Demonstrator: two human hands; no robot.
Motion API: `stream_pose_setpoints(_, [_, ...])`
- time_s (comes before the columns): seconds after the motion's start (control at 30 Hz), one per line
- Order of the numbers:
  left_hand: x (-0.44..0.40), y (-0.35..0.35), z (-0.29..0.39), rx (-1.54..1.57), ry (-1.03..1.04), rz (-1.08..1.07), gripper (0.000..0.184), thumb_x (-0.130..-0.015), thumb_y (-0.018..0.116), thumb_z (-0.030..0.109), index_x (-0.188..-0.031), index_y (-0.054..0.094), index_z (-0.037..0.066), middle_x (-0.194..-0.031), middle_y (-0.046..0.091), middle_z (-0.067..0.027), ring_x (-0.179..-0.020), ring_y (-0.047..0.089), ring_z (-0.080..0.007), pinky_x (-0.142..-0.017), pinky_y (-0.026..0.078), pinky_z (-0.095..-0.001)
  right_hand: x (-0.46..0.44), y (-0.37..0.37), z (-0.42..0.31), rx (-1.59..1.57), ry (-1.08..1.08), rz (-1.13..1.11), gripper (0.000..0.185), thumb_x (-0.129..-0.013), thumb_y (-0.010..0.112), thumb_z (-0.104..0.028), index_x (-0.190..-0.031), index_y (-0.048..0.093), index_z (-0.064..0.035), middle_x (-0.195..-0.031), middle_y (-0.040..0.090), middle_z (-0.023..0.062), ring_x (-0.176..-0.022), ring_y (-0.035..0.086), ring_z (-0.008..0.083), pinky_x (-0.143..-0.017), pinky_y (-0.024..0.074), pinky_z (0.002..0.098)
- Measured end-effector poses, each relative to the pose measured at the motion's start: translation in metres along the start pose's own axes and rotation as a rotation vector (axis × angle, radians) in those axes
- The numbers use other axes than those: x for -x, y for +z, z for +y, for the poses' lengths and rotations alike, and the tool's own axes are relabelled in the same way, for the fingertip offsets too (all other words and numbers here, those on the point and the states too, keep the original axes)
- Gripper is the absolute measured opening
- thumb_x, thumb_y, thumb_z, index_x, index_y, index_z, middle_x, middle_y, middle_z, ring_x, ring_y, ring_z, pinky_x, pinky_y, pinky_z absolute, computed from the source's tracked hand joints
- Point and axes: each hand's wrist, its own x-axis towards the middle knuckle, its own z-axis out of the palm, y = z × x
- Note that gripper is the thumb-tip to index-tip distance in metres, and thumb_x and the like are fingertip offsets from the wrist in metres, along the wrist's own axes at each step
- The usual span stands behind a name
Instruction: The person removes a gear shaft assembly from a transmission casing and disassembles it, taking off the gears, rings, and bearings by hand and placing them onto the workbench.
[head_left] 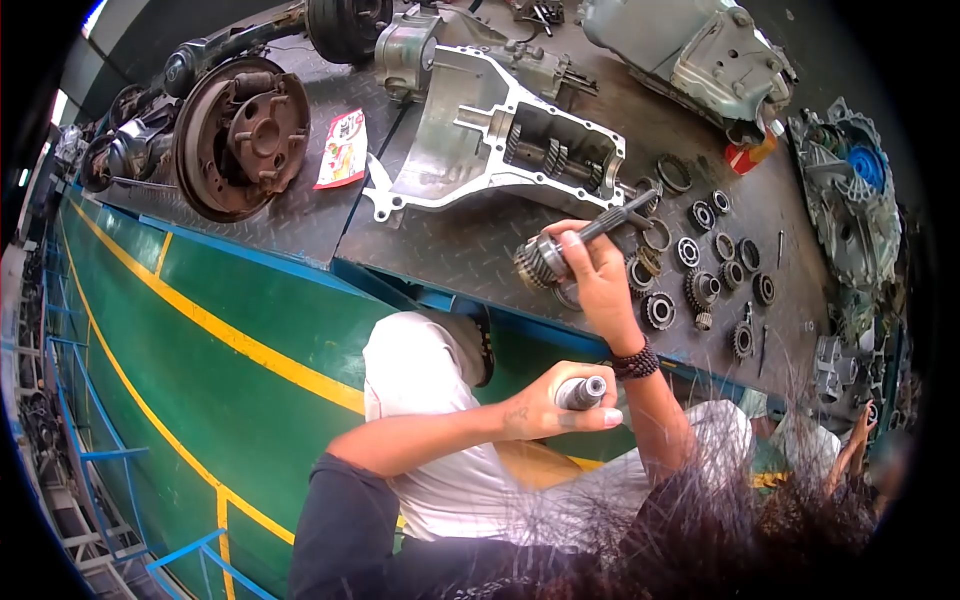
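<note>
My right hand (pixel 598 280), with a beaded bracelet at the wrist, is closed round a splined gear shaft (pixel 618 212) at the bench's front edge. The shaft slants up to the right, its helical gear (pixel 540 262) at the lower left end. Closer to my body, my left hand (pixel 545 405) grips a metal shaft (pixel 581 392) whose round end faces up toward me; the rest of it is hidden in the fist. Beyond my right hand lies an open gearbox housing (pixel 480 125) with gears inside. Loose bearings and gear rings (pixel 703 288) are spread to its right.
A rusty brake drum assembly (pixel 250 135) and a red-white packet (pixel 343 148) are on the left of the metal bench (pixel 290 215). Another gearbox casing (pixel 735 65) and a red bottle (pixel 748 152) are at the back right. Another person's hand (pixel 862 425) shows far right.
</note>
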Motion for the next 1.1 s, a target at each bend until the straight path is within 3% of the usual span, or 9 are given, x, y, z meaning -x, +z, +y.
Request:
stream_pose_setpoints(0.1, [0.002,0.000,0.002,-0.017,0.003,0.025,0.023,-0.098,0.077,0.022,-0.091,0.060,0.008,-0.082,0.057,0.0064,-0.074,0.051,-0.0025,-0.066,0.040,-0.0242,-0.003,-0.010,-0.005,-0.163,0.019,-0.004,0.032,-0.116,0.055,-0.029,-0.127,0.069,-0.0020,-0.103,0.073,0.0030,-0.085,0.066,0.0079,-0.071,0.0536,0.0252])
stream_pose_setpoints(0.23, [0.010,-0.009,0.008,0.009,0.114,0.345,0.022,-0.097,0.081,0.020,-0.100,0.064,0.007,-0.090,0.060,0.0035,-0.081,0.056,-0.0038,-0.072,0.044,-0.0229,0.005,-0.023,-0.015,-0.344,-0.005,0.045,0.033,-0.118,0.050,-0.026,-0.132,0.066,-0.0014,-0.114,0.074,0.0090,-0.093,0.068,0.0103,-0.077,0.0551,0.0274])
stream_pose_setpoints(0.33, [0.016,-0.029,0.006,0.227,0.278,0.448,0.046,-0.091,0.087,0.019,-0.126,0.060,0.006,-0.094,0.059,0.0021,-0.074,0.055,-0.0036,-0.066,0.044,-0.0194,0.026,-0.030,-0.038,-0.411,-0.003,0.108,0.036,-0.119,0.046,-0.028,-0.134,0.063,-0.0004,-0.123,0.075,0.0163,-0.101,0.071,0.0145,-0.085,0.0556,0.0294])
stream_pose_setpoints(0.4, [0.008,-0.040,0.004,0.098,0.512,0.465,0.068,-0.082,0.095,0.015,-0.137,0.057,0.005,-0.108,0.060,-0.0016,-0.072,0.055,-0.0036,-0.065,0.044,-0.0192,0.039,-0.036,-0.049,-0.391,-0.004,0.133,0.037,-0.119,0.046,-0.029,-0.133,0.063,0.0004,-0.122,0.075,0.0167,-0.106,0.072,0.0162,-0.088,0.0561,0.0297])
stream_pose_setpoints(0.47, [0.008,-0.044,0.005,-0.036,0.423,0.592,0.097,-0.072,0.102,0.009,-0.153,0.050,0.007,-0.126,0.058,-0.0049,-0.068,0.052,-0.0012,-0.064,0.046,-0.0169,0.051,-0.039,-0.057,-0.366,0.019,0.149,0.038,-0.119,0.045,-0.030,-0.133,0.063,0.0006,-0.122,0.075,0.0172,-0.106,0.073,0.0170,-0.090,0.0564,0.0299])
stream_pose_setpoints(0.53, [0.004,-0.035,0.012,-0.155,0.429,0.629,0.108,-0.071,0.103,0.011,-0.162,0.044,0.007,-0.141,0.059,-0.0089,-0.083,0.063,-0.0062,-0.074,0.052,-0.0208,0.064,-0.031,-0.061,-0.364,-0.001,0.151,0.037,-0.119,0.045,-0.029,-0.133,0.062,0.0018,-0.122,0.075,0.0172,-0.105,0.073,0.0173,-0.090,0.0578,0.0303])
stream_pose_setpoints(0.67, [-0.006,-0.025,0.009,-0.365,0.465,0.628,0.110,-0.073,0.102,0.012,-0.164,0.041,0.007,-0.152,0.060,-0.0131,-0.121,0.066,-0.0163,-0.102,0.052,-0.0302,0.081,-0.013,-0.052,-0.323,-0.090,0.205,0.034,-0.118,0.050,-0.026,-0.134,0.061,0.0022,-0.124,0.074,0.0155,-0.111,0.073,0.0172,-0.096,0.0590,0.0311])
stream_pose_setpoints(0.77, [-0.010,-0.021,0.006,-0.302,0.379,0.632,0.105,-0.074,0.102,0.018,-0.161,0.045,0.003,-0.146,0.066,-0.0150,-0.142,0.059,-0.0246,-0.122,0.042,-0.0404,0.085,-0.008,-0.052,-0.307,-0.117,0.218,0.033,-0.117,0.052,-0.027,-0.135,0.062,0.0002,-0.124,0.074,0.0115,-0.109,0.072,0.0145,-0.093,0.0590,0.0291])
stream_pose_setpoints(1.1, [-0.007,-0.024,0.003,-0.256,0.335,0.663,0.088,-0.079,0.098,0.012,-0.155,0.055,0.000,-0.146,0.067,-0.0183,-0.132,0.064,-0.0203,-0.113,0.048,-0.0340,0.089,-0.013,-0.049,-0.212,-0.113,0.257,0.035,-0.116,0.056,-0.028,-0.136,0.063,-0.0005,-0.120,0.075,0.0080,-0.098,0.071,0.0113,-0.084,0.0585,0.0279])
